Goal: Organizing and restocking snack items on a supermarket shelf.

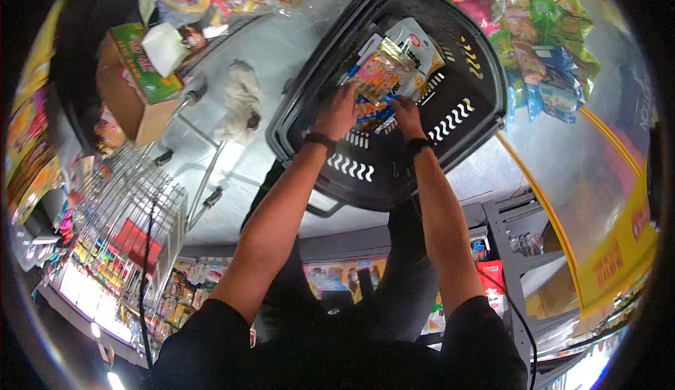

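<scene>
A black plastic shopping basket (453, 150) with slotted walls stands before me. Several snack packets lie inside it. On top is a shiny gold-and-pink packet (378, 71), overlapping a white pouch (416, 39) and a blue packet (372, 114). My left hand (337, 113) touches the lower left edge of the gold-and-pink packet; its grip is partly hidden. My right hand (407, 118) has its fingers curled on the right edge of the blue packet. Dark bands circle both wrists.
Left of the basket, a white furry animal (242, 100) is on the grey floor near a wheeled metal stand (203, 171). An open cardboard box (126, 84) stands beyond it. Bagged snacks (543, 47) hang by a yellow-edged display (559, 232) at right. Wire racks (142, 205) stand lower left.
</scene>
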Tool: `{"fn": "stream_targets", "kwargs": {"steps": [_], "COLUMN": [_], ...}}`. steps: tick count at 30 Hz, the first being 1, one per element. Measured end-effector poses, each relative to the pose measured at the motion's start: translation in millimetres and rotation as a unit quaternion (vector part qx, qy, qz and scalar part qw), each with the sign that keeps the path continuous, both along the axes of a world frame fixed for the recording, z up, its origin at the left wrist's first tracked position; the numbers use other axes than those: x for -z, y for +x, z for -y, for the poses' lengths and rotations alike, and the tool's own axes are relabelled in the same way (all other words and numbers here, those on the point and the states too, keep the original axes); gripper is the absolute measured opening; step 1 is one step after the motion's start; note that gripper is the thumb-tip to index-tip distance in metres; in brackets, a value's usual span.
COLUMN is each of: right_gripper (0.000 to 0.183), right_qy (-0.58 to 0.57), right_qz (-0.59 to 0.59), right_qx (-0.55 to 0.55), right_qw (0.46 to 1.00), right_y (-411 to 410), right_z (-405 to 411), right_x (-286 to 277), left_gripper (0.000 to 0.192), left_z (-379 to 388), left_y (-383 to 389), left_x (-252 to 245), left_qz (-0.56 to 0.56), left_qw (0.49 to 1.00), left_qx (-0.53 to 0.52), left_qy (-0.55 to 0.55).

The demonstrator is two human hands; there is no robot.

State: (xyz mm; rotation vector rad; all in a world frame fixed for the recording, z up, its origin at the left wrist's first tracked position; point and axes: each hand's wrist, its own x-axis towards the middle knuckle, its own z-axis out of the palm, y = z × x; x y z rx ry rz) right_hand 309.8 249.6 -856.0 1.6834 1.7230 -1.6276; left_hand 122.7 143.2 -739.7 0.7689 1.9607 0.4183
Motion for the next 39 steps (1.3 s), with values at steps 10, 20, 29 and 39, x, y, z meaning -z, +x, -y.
{"fn": "stream_targets", "kwargs": {"steps": [10, 20, 29, 39], "right_gripper": [0.026, 0.029, 0.039, 0.048], "right_qy": [-0.005, -0.081, 0.155, 0.356], "right_qz": [-0.186, -0.278, -0.214, -0.088], "right_qx": [0.039, 0.198, 0.355, 0.646], "right_qw": [0.982, 0.936, 0.897, 0.669], "right_y": [-44.0, -17.4, 18.9, 39.9], "right_z": [10.2, 72.2, 282.3, 490.2], "right_x": [3.9, -397.9, -641.8, -727.7], "left_gripper": [0.089, 0.062, 0.036, 0.032], "left_z": [-7.9, 22.1, 70.9, 184.1], "left_y": [-9.1, -25.6, 7.6, 155.8], "left_x": [37.9, -261.1, -490.4, -583.6], "left_qz": [0.042, 0.253, 0.305, 0.347], "left_qw": [0.994, 0.963, 0.852, 0.598], "left_qx": [0.050, -0.061, 0.413, 0.718], "left_qy": [-0.088, 0.067, 0.104, 0.080]}}
